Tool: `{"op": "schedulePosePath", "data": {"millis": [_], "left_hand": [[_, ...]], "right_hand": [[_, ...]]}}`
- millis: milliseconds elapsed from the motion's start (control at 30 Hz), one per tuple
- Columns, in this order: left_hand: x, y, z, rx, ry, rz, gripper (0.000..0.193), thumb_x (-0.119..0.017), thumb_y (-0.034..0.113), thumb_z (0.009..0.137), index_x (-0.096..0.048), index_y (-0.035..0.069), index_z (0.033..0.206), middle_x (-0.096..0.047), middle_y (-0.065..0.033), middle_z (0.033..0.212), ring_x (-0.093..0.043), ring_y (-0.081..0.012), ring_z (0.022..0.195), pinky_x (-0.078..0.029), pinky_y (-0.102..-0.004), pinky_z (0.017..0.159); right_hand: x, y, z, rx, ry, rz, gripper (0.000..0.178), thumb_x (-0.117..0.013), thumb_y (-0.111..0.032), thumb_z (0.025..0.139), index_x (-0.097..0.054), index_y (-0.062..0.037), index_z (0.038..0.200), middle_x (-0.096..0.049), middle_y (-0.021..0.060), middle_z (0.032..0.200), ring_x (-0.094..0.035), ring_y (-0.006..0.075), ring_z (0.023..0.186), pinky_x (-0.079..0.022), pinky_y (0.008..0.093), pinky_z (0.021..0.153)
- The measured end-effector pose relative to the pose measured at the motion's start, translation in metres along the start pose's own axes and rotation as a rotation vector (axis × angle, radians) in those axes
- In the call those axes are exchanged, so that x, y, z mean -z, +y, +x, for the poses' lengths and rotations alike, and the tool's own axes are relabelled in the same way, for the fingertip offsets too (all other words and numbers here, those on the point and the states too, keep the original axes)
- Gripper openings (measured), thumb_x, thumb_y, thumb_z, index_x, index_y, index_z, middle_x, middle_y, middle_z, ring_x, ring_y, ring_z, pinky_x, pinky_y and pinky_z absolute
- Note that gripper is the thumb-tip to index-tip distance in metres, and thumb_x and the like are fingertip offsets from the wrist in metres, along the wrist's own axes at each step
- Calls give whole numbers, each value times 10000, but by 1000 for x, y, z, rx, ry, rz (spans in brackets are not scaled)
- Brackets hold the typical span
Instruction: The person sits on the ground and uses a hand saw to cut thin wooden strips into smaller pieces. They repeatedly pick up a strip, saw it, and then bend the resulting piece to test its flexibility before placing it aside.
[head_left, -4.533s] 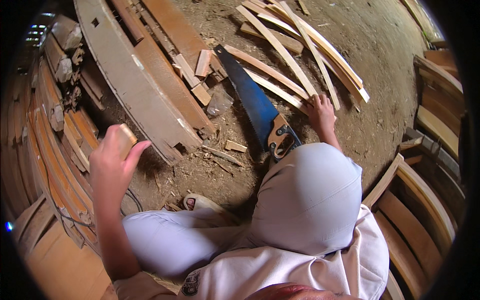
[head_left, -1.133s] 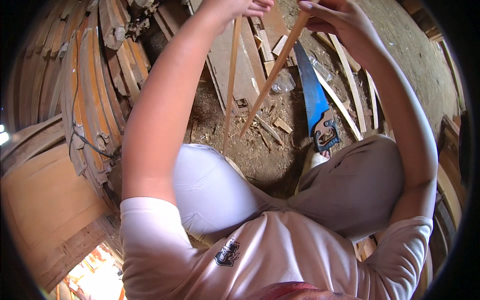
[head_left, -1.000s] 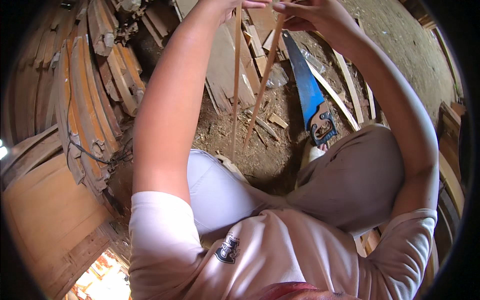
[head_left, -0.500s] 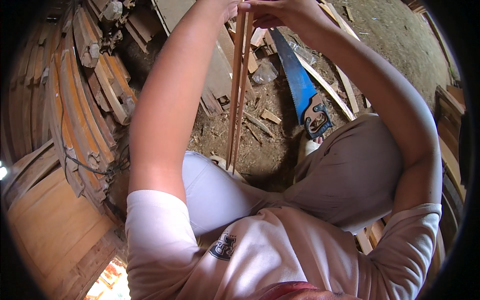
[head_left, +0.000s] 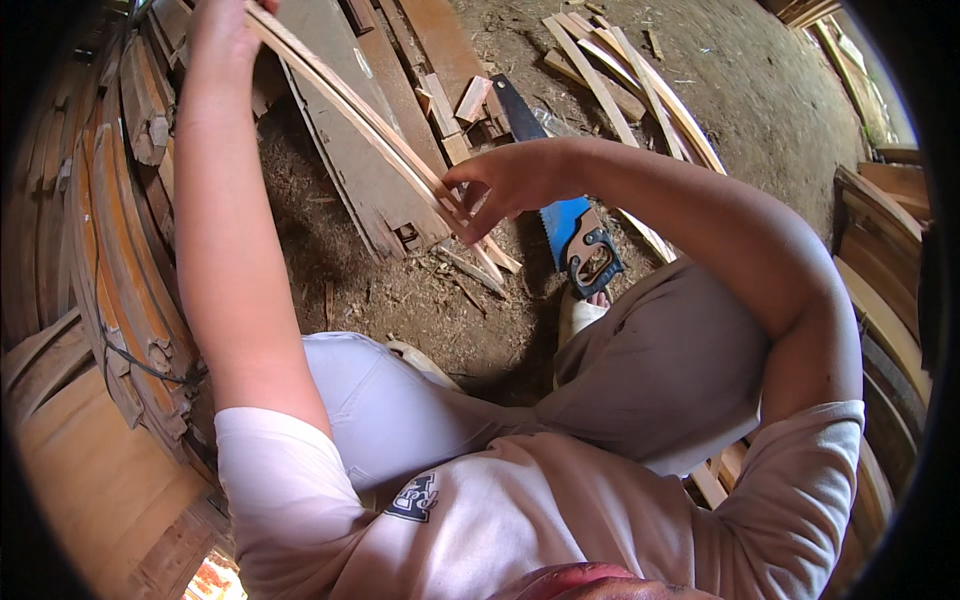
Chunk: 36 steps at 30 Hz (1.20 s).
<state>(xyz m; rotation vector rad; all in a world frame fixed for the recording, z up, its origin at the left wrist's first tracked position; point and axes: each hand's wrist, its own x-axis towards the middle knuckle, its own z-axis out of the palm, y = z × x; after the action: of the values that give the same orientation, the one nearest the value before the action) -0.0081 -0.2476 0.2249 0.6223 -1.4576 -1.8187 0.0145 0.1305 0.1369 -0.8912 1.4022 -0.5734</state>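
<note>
Two long thin wood strips (head_left: 352, 108) slant side by side from the upper left down toward the middle. My left hand (head_left: 228, 25) grips their far end at the top edge of the view, its fingers partly cut off. Farther down, my right hand (head_left: 497, 190) pinches the strips between thumb and fingers, close to their near end. Just beyond my right wrist, a hand saw (head_left: 590, 245) with a blue and black blade lies on the ground; my forearm covers part of the blade.
Stacked boards (head_left: 130, 240) rise along the left. A wide flat panel (head_left: 345, 150) lies ahead, with small wood offcuts (head_left: 472, 98) beside it. Several loose slats (head_left: 640, 80) lie at the far right. More timber (head_left: 885, 240) leans at the right edge. Wood shavings litter the dirt floor (head_left: 390, 300).
The strips have swung from nearly upright to a slant. My left hand has moved left with their far end, and my right hand has come down to their near end.
</note>
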Motion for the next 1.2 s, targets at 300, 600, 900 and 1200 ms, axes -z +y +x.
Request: {"op": "schedulePosePath", "data": {"millis": [300,600,900,1200], "left_hand": [[81,22,47,155,236,-102,692,-365,708,1031,-371,29,902,-465,-79,680,-549,-213,613,-530,-341,550],[114,34,33,60,325,-99,637,-319,602,1094,-367,-6,909,-413,-91,733,-498,-242,632,-554,-337,582],[109,17,28,56,379,-166,615,-392,585,1086,-382,3,886,-479,-112,749,-599,-294,678,-647,-426,713],[160,13,43,120,540,-84,583,-434,607,1074,-388,48,914,-437,-45,653,-415,-177,526,-402,-329,497]], "right_hand": [[14,4,-10,-257,28,130,784,-866,-371,847,-527,-84,1493,-687,196,1181,-717,294,961,-624,396,768],[13,-10,-1,-252,82,274,541,-784,-230,940,-603,-8,1399,-703,108,1028,-736,221,866,-638,332,777],[10,-8,8,-242,239,390,442,-813,-177,912,-685,61,1262,-695,162,1061,-716,232,895,-654,324,790],[17,-8,3,-72,280,421,535,-822,-48,866,-641,23,1365,-742,106,1036,-726,186,875,-623,296,817]]}}
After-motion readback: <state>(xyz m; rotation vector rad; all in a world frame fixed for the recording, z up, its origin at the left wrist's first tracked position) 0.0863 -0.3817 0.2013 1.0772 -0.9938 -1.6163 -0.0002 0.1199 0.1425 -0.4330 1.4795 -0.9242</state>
